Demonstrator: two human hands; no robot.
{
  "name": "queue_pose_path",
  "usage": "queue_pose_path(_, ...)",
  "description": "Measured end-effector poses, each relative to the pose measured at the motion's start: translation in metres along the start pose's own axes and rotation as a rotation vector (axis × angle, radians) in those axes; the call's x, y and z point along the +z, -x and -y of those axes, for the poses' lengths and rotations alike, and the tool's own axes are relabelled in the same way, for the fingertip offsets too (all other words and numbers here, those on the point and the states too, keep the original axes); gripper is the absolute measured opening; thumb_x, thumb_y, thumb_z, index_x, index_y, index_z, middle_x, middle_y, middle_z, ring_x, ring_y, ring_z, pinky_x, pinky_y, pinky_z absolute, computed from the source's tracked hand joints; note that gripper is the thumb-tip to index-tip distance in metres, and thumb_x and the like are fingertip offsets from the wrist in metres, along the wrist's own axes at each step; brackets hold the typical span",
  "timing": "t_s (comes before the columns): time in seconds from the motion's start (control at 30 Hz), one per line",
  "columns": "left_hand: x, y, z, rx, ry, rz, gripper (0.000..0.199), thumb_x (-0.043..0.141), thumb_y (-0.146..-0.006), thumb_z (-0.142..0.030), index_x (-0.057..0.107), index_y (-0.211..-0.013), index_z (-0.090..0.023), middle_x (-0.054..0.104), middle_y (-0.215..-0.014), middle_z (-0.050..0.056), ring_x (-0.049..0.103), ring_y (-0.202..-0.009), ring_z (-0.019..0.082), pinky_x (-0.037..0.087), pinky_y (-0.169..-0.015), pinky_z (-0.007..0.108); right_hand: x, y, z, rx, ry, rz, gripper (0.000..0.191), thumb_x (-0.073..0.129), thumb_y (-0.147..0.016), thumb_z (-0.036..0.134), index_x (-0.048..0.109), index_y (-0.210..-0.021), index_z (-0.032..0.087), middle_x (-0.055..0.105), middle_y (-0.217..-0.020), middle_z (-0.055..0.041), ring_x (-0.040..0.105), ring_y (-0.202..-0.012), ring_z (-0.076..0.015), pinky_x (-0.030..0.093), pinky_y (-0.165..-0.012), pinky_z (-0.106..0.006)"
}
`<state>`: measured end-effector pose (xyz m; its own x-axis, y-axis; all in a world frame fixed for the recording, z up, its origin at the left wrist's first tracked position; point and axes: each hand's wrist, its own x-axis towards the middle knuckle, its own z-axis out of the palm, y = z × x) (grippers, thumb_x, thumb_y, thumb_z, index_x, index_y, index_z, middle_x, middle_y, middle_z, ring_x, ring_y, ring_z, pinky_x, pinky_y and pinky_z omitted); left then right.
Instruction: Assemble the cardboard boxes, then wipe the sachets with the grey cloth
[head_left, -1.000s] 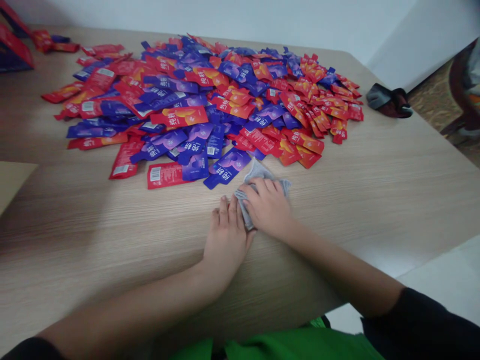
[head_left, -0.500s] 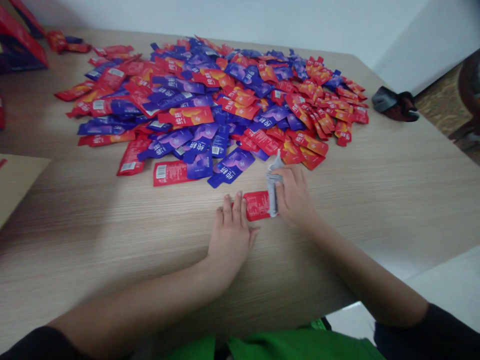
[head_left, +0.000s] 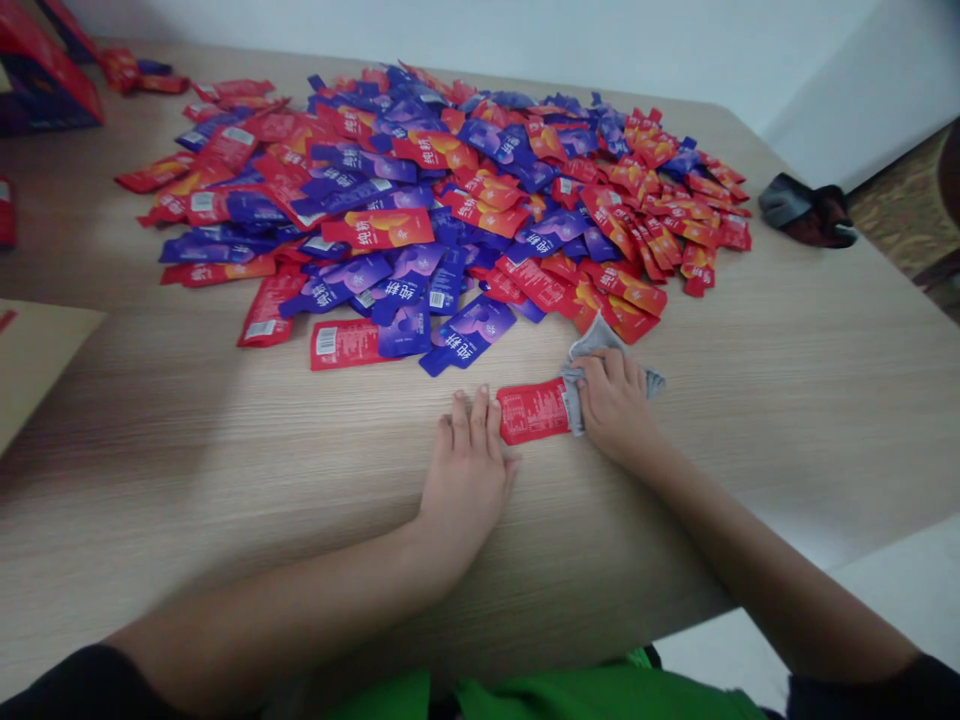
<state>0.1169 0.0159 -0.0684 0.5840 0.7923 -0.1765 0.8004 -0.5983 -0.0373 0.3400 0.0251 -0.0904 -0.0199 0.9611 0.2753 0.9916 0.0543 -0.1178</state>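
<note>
A red sachet lies flat on the wooden table, its printed back facing up. My left hand rests flat with fingers stretched out at the sachet's left end, fingertips over or against that edge. In my right hand is a bunched grey cloth, pressed down over the sachet's right end, which it hides. Beyond both hands spreads a big heap of red and purple sachets. The nearest of them are a purple sachet and a red one.
At the far left stands a red and dark blue box, with a few sachets beside it. A cardboard flap juts in from the left edge. Toward the right edge of the table sits a dark crumpled object. A white wall is behind.
My right hand has slid the cloth rightward along the red sachet, and the cloth now spreads wider. More of the sachet shows. The left hand stays at its left end.
</note>
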Motion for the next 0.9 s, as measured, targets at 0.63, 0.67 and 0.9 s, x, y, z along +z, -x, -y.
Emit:
queue_pose_path(0.63, 0.001, -0.003, 0.001, 0.019, -0.021, -0.01, 0.064, 0.046, -0.096, -0.037, 0.034, -0.149, -0.002, 0.024, -0.158, 0.021, 0.032, -0.141, 0.045, 0.041, -0.106, 0.052, -0.002, -0.005, -0.002, 0.043, -0.001, -0.008, 0.028, 0.041, -0.094, 0.022, 0.059, -0.114, 0.016, 0.054, -0.115, -0.0155, 0.048, -0.102, -0.0308, 0.038, -0.086, -0.046)
queue_pose_path(0.67, 0.001, -0.003, 0.0, 0.015, -0.022, -0.011, 0.064, 0.046, -0.096, -0.037, 0.035, -0.149, -0.003, 0.024, -0.158, 0.021, 0.032, -0.142, 0.045, 0.04, -0.107, 0.052, -0.005, -0.006, -0.005, 0.056, -0.025, -0.03, 0.028, 0.04, -0.094, 0.021, 0.058, -0.114, 0.016, 0.053, -0.114, -0.0156, 0.047, -0.103, -0.0309, 0.039, -0.087, -0.046)
queue_pose_path(0.9, -0.003, -0.004, -0.003, 0.003, -0.046, -0.032, 0.058, 0.046, -0.095, -0.029, 0.043, -0.145, -0.002, 0.032, -0.154, 0.023, 0.035, -0.14, 0.045, 0.042, -0.105, 0.052, -0.015, -0.009, 0.066, -0.181, -0.14, -0.037, 0.029, 0.039, -0.097, 0.023, 0.06, -0.117, 0.017, 0.053, -0.118, -0.0161, 0.048, -0.102, -0.0286, 0.038, -0.088, -0.042)
